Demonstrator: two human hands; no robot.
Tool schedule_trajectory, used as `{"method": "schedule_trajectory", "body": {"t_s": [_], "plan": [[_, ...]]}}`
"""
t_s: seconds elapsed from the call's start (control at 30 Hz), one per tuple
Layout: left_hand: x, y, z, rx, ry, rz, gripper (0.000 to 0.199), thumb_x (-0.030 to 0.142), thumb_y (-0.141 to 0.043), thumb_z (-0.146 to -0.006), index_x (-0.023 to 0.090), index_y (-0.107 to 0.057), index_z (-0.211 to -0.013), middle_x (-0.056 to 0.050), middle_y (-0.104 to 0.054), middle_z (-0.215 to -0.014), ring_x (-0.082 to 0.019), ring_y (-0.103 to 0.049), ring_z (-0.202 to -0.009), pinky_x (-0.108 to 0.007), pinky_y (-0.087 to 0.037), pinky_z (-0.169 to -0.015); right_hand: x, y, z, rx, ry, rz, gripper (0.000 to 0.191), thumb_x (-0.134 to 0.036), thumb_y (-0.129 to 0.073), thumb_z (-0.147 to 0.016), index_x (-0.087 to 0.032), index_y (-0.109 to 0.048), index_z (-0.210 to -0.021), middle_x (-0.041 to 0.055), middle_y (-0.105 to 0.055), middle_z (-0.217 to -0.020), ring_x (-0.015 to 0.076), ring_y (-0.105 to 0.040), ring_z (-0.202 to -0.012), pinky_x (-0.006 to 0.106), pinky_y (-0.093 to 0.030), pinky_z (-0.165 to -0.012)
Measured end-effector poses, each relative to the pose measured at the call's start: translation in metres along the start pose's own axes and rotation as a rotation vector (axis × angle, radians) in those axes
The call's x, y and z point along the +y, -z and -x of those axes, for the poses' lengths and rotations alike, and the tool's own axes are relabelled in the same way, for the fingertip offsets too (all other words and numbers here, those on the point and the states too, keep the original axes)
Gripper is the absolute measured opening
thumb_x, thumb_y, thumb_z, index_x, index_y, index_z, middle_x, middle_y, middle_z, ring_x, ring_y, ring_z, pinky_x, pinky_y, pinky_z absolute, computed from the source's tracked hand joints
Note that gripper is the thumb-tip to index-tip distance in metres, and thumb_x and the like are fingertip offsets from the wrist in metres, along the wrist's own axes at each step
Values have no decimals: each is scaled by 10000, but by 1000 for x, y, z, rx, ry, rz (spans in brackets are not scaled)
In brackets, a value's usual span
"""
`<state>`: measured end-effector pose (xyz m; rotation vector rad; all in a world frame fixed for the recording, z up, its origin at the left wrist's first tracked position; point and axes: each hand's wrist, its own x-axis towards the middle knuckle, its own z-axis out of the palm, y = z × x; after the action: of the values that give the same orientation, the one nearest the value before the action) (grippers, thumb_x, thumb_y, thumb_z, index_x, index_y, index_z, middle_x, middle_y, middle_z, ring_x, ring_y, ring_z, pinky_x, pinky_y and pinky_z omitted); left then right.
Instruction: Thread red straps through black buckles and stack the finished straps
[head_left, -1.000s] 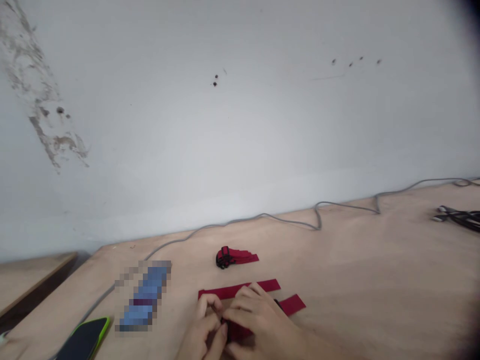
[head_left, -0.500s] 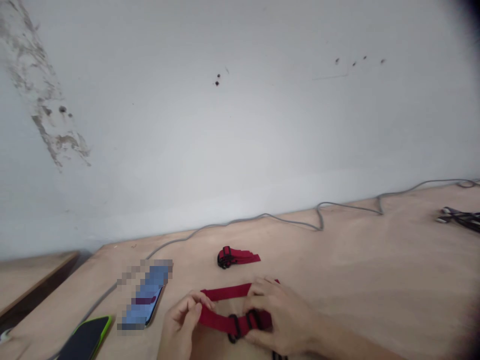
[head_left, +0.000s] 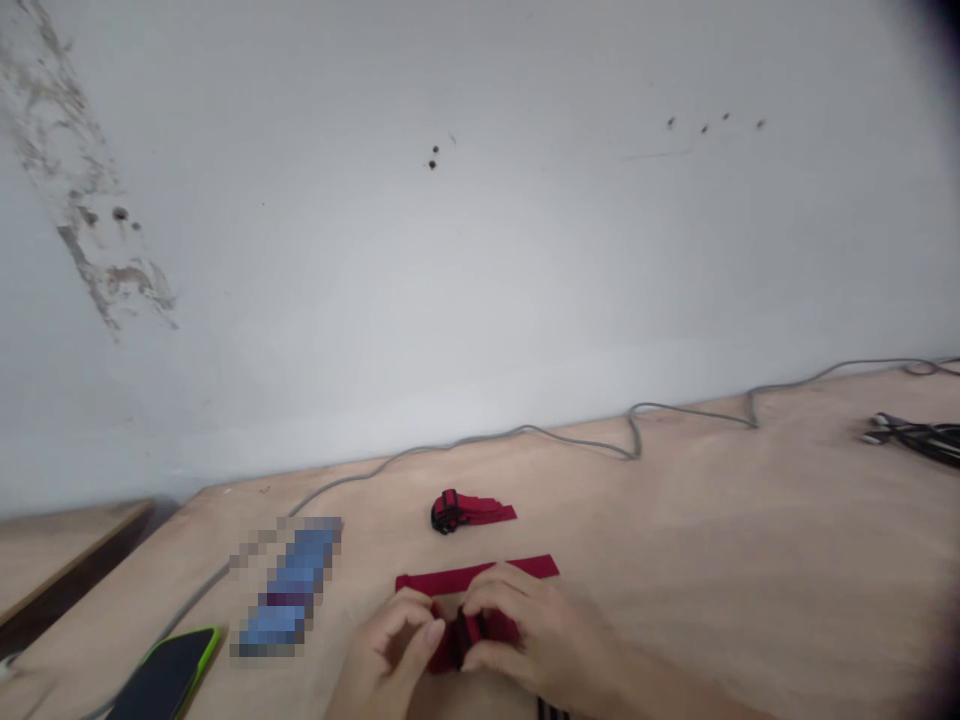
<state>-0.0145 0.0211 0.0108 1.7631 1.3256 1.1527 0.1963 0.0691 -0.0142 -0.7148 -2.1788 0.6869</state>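
Observation:
Between my hands is a dark red webbing strap (head_left: 508,628) with black buckles (head_left: 466,636). My left hand (head_left: 397,645) is closed on its left part, thumb and fingers bent together. From the right, my right hand (head_left: 529,635) pinches the strap by the buckles, thumb below and fingers above. Part of the strap is hidden by my fingers. Just beyond my hands a flat red strip (head_left: 517,568) lies on the table; I cannot tell whether it joins the held strap. Farther back lies a folded red strap bundle (head_left: 469,509) with black buckles at its left end.
Left on the wooden table (head_left: 720,530) are a pixelated, phone-like blue object (head_left: 289,590) and a dark phone (head_left: 165,675) with a green edge. A grey cable (head_left: 517,432) runs near the wall (head_left: 480,280). Black cables (head_left: 926,438) lie far right. Something striped (head_left: 553,710) shows beneath my right forearm.
My hands have come closer together, and the strap between them is bunched rather than stretched. My right hand has moved left, its fingers now around the buckles.

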Motion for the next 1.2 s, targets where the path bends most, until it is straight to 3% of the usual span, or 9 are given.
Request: {"method": "schedule_trajectory", "body": {"t_s": [0.13, 0.33, 0.5, 0.77, 0.87, 0.93, 1.0, 1.07, 1.2], "plan": [[1, 0, -1, -52, 41, 65, 305, 486, -619, -877, 212, -694, -765, -42, -732, -809, -208, -676, -786, -259, -546, -757, 5, -7, 3, 70, -21, -93, 234, -429, -776, -821, -229, -668, -875, 13, -726, -969, 172, -669, -881, 257, -520, -804], [-11, -2, 0, 5, 103, 265, 265, 465, -742, -798, 211, -677, -841, -15, -714, -763, -190, -673, -721, -251, -559, -675, 0, -6, 2, 129, -73, -155, 231, -393, -802, -794, -228, -644, -831, 12, -740, -960, 183, -676, -855, 282, -523, -808], [-13, 0, 0, -94, 110, 198, 269, 457, -691, -830, 196, -733, -782, -81, -781, -888, -248, -714, -871, -318, -560, -812, -6, -9, 1, 81, -134, -185, 223, -312, -832, -764, -235, -644, -857, 0, -733, -989, 182, -673, -888, 270, -517, -819], [-11, -4, 3, -22, 141, 196, 271, 355, -726, -800, 197, -690, -1018, -58, -802, -883, -245, -743, -913, -298, -576, -838, -13, -13, 1, 14, -225, -224, 373, -326, -894, -678, -279, -699, -992, -20, -752, -1012, 200, -685, -936, 264, -515, -842], [-14, -5, 3, -3, 99, 173, 298, 340, -700, -816, 201, -674, -1078, -66, -803, -937, -250, -739, -978, -305, -573, -893, -17, -11, -1, 34, -259, -166, 359, -273, -880, -692, -269, -684, -993, -6, -735, -1025, 215, -672, -958, 287, -507, -850], [-18, -5, 4, 43, 70, 113, 245, 333, -668, -833, 200, -686, -1039, -76, -798, -950, -250, -747, -952, -297, -595, -851, -19, -10, -3, 83, -255, -99, 362, -251, -870, -691, -246, -663, -988, 12, -710, -1023, 225, -654, -963, 305, -498, -853], [-21, -7, 6, 105, 25, 1, 194, 312, -628, -853, 203, -701, -996, -78, -794, -937, -241, -755, -905, -290, -610, -811, -22, -10, -4, 113, -238, -50, 247, -231, -817, -741, -223, -649, -923, 22, -683, -987, 218, -640, -938, 311, -487, -843], [-23, -8, 8, 130, -65, -139, 189, 284, -608, -857, 214, -713, -998, -77, -791, -945, -235, -756, -883, -292, -615, -801, -23, -10, -5, 104, -249, -35, 104, -213, -734, -807, -208, -633, -831, 22, -664, -925, 201, -633, -879, 301, -477, -803], [-25, -12, 13, 87, -283, -409, 356, 226, -671, -808, 251, -678, -1164, -74, -782, -1060, -252, -744, -947, -338, -601, -868, -25, -13, -4, 41, -322, -72, 73, -203, -656, -836, -203, -594, -796, 14, -654, -849, 182, -611, -788, 277, -446, -711]]}}
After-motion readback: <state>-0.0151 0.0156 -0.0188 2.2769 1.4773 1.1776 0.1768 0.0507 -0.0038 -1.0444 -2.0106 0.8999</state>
